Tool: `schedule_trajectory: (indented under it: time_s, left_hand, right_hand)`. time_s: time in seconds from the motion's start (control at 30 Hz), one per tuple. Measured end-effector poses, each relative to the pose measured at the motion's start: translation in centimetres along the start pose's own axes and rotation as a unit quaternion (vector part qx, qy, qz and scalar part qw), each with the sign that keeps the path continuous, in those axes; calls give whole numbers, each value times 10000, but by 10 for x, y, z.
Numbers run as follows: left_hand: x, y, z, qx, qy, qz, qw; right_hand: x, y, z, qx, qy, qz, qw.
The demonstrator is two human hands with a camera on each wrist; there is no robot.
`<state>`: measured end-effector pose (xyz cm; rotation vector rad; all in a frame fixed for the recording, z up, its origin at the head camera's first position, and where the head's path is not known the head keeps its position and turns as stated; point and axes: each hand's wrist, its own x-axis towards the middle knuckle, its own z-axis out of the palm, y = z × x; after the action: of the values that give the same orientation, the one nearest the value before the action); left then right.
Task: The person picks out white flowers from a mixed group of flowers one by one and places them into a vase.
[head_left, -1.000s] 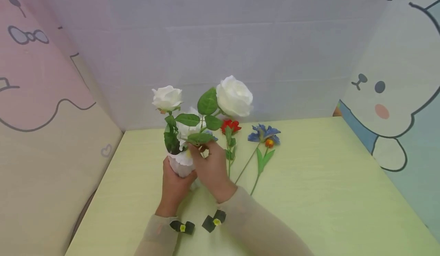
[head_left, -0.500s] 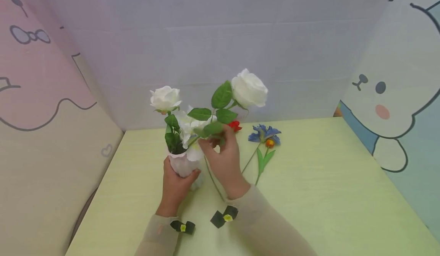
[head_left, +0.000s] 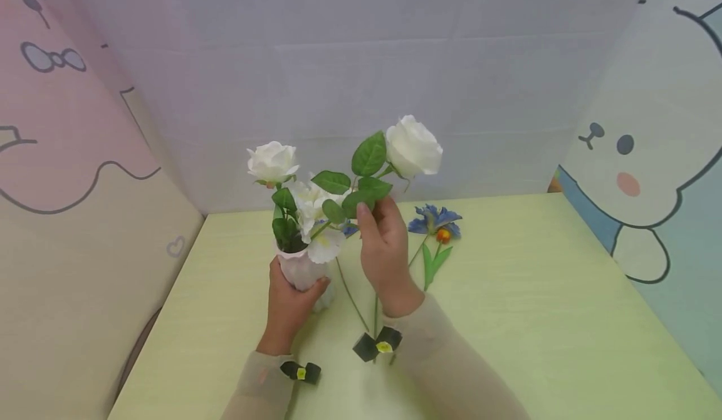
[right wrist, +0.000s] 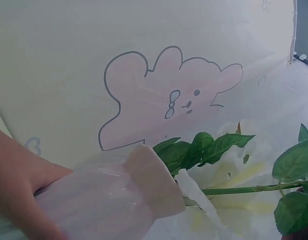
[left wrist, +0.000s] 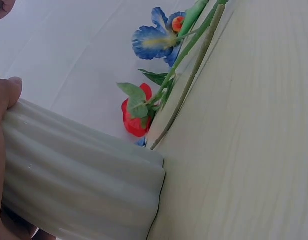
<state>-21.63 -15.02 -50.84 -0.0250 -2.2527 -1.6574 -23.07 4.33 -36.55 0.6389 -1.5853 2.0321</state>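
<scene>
My left hand (head_left: 287,301) grips a white ribbed vase (head_left: 301,273) round its side, thumb at the front. In the left wrist view, the vase (left wrist: 83,170) has its base at the table surface. A white rose (head_left: 414,147) leans out to the right, its green stem (right wrist: 234,190) running into the vase mouth. My right hand (head_left: 386,254) pinches this rose among its leaves, thumb on a leaf and the other fingers behind. A second white rose (head_left: 272,162) stands upright at the left of the vase, and a ruffled white flower (head_left: 327,244) droops over the rim.
On the pale yellow table (head_left: 536,294), right of my hands, lie a blue flower (head_left: 433,219) and a small orange flower (head_left: 444,236). A red flower (left wrist: 136,117) shows in the left wrist view, hidden behind my right hand in the head view. Fabric walls surround the table.
My right hand has moved right and slightly up, drawing the larger white rose and its leaves the same way. More of the vase front shows now. The left hand has hardly moved.
</scene>
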Motion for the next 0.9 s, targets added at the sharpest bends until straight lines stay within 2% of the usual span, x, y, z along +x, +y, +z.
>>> schedule_trajectory:
  time_s: [0.23,0.53,0.8,0.9]
  left_hand:
    - [0,0,0,-21,-32,-4,10000]
    - [0,3,0,31,-74,-123,9999]
    - [0,0,0,1,-59,-50,10000]
    - [0,0,-1,0,-97,-89,9999]
  right_hand:
    - [7,-5,-2,226,-82,-1,9997]
    - [10,-6,2,-219,267,-373,9987]
    - [8,-5,10,-154,406,-307,9986]
    - [7,-5,14,-332,400,-321,9981]
